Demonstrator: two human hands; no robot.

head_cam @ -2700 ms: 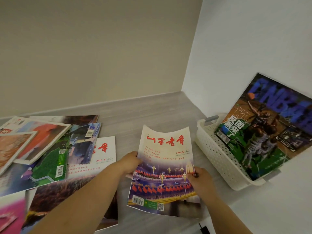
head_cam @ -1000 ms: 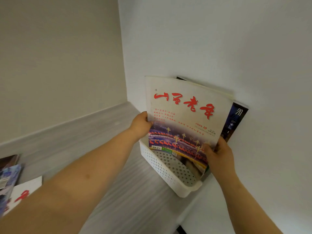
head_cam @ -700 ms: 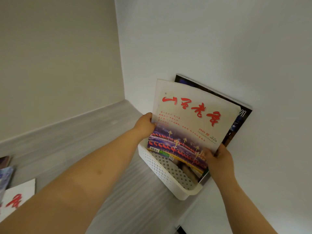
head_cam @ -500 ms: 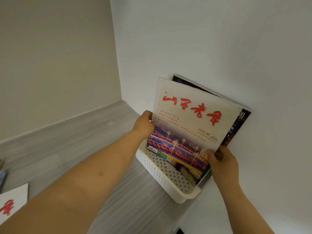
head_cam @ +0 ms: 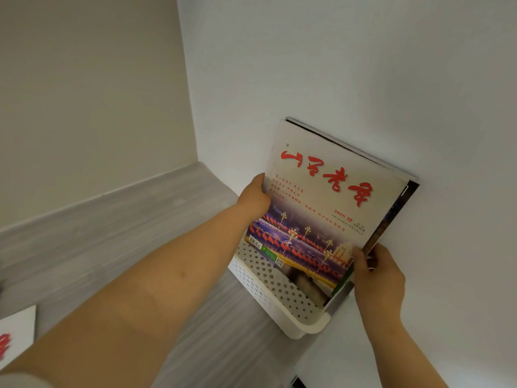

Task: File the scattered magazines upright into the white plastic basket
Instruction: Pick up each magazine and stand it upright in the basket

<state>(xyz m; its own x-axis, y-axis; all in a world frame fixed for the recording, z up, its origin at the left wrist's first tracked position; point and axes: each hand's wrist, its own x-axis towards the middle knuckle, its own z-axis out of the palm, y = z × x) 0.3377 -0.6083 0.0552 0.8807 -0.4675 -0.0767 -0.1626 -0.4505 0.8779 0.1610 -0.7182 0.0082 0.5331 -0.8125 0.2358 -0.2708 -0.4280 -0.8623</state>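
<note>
A cream magazine with red characters [head_cam: 324,203] stands tilted in the white perforated basket [head_cam: 268,292], leaning back toward the right wall. My left hand [head_cam: 256,196] grips its left edge. My right hand [head_cam: 377,278] pinches its lower right corner. Behind it a dark-covered magazine [head_cam: 397,214] leans on the wall, with only its top and right edges showing. The cream magazine's bottom edge sits inside the basket.
The basket rests on a grey wood-grain surface [head_cam: 140,233] in a corner between a beige wall and a white wall. Another white magazine with red characters [head_cam: 14,340] lies flat at the far left edge.
The cream magazine was lifted from the surface, carried right and lowered into the basket. Over the last half second it has tipped back closer to the dark magazine.
</note>
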